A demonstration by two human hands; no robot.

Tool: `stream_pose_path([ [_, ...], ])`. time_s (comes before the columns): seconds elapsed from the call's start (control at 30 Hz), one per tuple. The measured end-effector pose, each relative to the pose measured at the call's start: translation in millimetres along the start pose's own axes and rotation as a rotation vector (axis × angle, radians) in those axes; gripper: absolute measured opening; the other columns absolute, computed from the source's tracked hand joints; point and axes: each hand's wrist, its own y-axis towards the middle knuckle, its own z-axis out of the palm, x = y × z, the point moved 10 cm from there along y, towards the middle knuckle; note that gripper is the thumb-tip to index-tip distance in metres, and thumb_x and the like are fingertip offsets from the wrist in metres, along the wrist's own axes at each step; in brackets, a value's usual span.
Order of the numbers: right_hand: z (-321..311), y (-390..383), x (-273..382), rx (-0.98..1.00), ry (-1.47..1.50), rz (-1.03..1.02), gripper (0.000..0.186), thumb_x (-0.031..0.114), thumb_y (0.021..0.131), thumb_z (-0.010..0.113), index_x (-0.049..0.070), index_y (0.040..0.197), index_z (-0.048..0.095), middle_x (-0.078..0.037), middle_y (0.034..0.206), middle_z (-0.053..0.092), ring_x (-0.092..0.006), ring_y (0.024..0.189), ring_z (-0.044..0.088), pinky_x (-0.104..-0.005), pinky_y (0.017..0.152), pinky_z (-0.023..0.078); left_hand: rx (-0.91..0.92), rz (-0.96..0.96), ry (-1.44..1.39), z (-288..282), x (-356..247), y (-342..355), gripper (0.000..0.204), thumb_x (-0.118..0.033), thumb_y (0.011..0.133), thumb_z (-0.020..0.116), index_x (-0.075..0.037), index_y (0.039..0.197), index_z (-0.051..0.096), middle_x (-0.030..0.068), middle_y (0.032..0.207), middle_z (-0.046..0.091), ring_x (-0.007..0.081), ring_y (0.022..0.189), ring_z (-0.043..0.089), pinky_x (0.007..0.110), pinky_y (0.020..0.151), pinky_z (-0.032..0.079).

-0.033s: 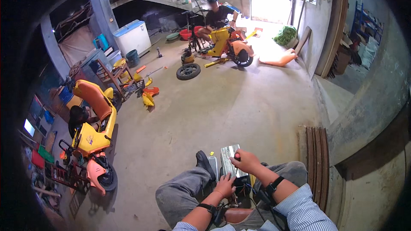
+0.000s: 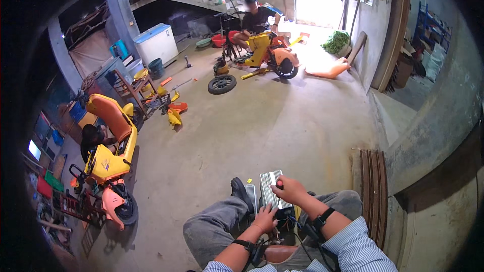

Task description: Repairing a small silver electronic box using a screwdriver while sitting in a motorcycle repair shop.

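Note:
A silver, finned metal box (image 2: 270, 183) lies in front of me between my legs. My right hand (image 2: 291, 190) is closed around a screwdriver (image 2: 279, 185) with a red and black handle, its shaft pointing down at the box. My left hand (image 2: 264, 218) rests at the box's near end, fingers spread and touching it. Dark wires (image 2: 288, 220) come out beside that end, near my left hand. A second grey ribbed metal piece (image 2: 250, 194) lies just left of the box, by my shoe.
On the left, a person (image 2: 92, 136) crouches behind a yellow scooter (image 2: 108, 165). Farther back, another person (image 2: 256, 17) sits by a partly stripped yellow scooter (image 2: 259, 48). A loose wheel (image 2: 222, 84) lies on the floor. Rusty metal channels (image 2: 372, 196) lie at my right.

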Motion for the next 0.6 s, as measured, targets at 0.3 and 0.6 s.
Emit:
stream_pose_path([
  [0.3,5.4,-0.1,1.4,0.032,-0.063,-0.007,0.042,0.045,0.084,0.064,0.004,0.095,0.061,-0.021,0.087,0.066,-0.0406,0.084,0.064,-0.0468,0.074,0.051,-0.031,0.026,-0.028,2.2,3.0,0.1,0.066,-0.027,0.079,0.067,-0.019,0.140,0.041,0.0189,0.146,0.034,0.0432,0.131,0.036,0.053,0.103,0.038],
  [0.6,7.1,-1.8,3.5,0.049,-0.053,-0.016,0.041,0.043,0.084,0.065,0.004,0.094,0.060,-0.021,0.083,0.066,-0.0408,0.080,0.064,-0.0464,0.071,0.051,-0.020,0.021,-0.032,0.8,0.3,-0.6,0.065,-0.028,0.080,0.066,-0.018,0.140,0.041,0.0185,0.147,0.033,0.0423,0.131,0.036,0.053,0.104,0.038],
])
